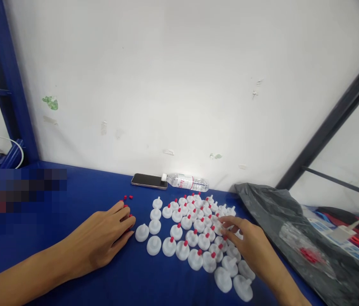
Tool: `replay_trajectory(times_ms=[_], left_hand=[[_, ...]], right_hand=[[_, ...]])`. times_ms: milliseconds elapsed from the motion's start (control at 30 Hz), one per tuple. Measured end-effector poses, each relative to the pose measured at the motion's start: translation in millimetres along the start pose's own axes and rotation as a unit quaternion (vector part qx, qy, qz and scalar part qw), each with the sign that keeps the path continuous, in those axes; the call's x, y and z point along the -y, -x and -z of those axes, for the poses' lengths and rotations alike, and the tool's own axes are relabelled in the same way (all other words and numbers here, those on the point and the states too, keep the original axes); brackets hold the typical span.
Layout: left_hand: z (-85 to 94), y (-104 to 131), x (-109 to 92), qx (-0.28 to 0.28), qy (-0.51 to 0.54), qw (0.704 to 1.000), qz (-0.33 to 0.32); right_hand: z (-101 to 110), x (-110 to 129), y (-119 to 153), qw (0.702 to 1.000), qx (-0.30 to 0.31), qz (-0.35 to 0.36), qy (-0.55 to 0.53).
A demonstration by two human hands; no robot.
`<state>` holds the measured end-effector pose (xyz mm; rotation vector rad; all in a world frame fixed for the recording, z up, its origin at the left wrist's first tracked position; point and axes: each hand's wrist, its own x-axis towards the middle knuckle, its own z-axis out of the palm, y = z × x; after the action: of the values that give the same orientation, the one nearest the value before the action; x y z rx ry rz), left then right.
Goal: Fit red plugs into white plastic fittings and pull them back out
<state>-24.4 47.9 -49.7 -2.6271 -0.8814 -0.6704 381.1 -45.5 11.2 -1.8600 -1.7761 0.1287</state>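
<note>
My left hand rests low over the blue tabletop, its fingers apart and bent down among small red caps. Some of those caps are partly hidden by its fingertips. Toward the right, my right hand has thumb and index finger closed at a white nozzle lid within the group. Many round white nozzle lids stand between my hands, most with a red cap on the tip. At the left side of the group, several bare white lids have no red cap; more bare ones are at the right.
A phone and a clear water bottle lie along the wall. To the right are a dark plastic bag and a clear bag of red pieces. Blue frame posts rise at the left.
</note>
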Motion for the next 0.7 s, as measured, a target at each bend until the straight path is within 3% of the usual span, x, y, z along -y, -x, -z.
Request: replay_trajectory(times_ms=[333, 467, 567, 700], left_hand=[[2.1, 0, -1, 0.009, 0.006, 1.000, 0.009], [4.8, -2, -4, 0.004, 0.018, 1.000, 0.016], [14.9, -6, -7, -0.006, 0.043, 0.999, 0.019], [36.9, -11, -17, -0.054, 0.099, 0.994, -0.005]], right_hand=[[-3, 2, 5, 0.998, -0.053, 0.018, 0.026], [3, 4, 3, 0.990, -0.135, 0.033, 0.025], [11, 10, 4, 0.982, -0.185, 0.025, -0.011], [17, 32, 15, 0.985, -0.151, 0.019, -0.079]])
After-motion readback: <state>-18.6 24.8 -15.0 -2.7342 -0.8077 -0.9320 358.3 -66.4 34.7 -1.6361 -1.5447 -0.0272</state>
